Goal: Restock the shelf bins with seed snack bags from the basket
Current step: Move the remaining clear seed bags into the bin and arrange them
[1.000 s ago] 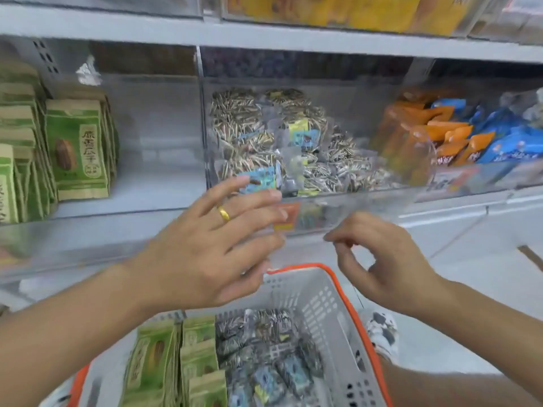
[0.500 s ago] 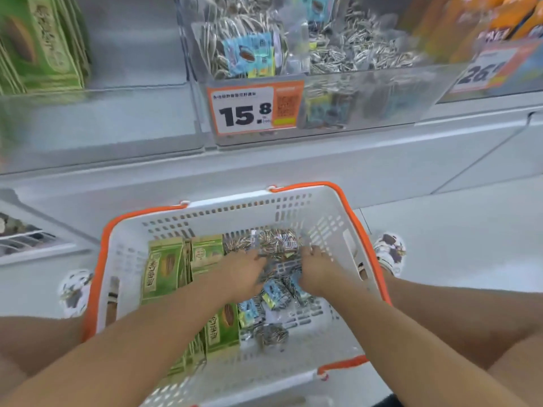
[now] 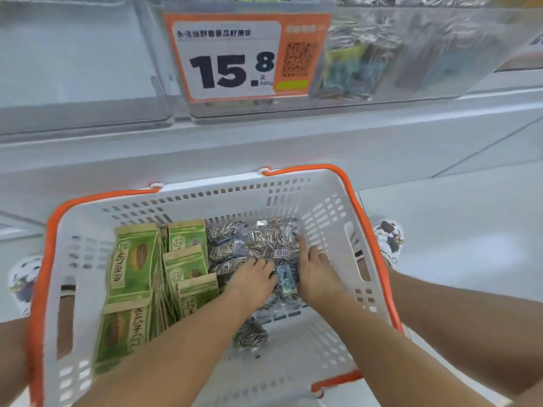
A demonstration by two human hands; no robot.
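A white basket with an orange rim [image 3: 326,201] sits in front of me on the floor. Inside, clear bags of striped sunflower seeds [image 3: 258,239] are piled at the back right. Green seed bags [image 3: 132,265] stand in a row on the left. My left hand [image 3: 252,274] and my right hand [image 3: 316,267] are both down in the pile, fingers curled around the clear seed bags from either side. One more clear bag [image 3: 251,336] lies loose nearer me. Above, the clear shelf bin [image 3: 411,69] holds similar seed bags behind a price label [image 3: 232,57] reading 15.8.
An empty-looking clear bin [image 3: 82,69] sits to the left of the labelled one. The white shelf base [image 3: 264,142] runs just behind the basket. My patterned shoes [image 3: 389,236] flank the basket on the pale floor [image 3: 470,215].
Both hands dropped from the shelf bin's front into the basket and now close on the clear seed bags. The view tilted down and moved closer to the basket.
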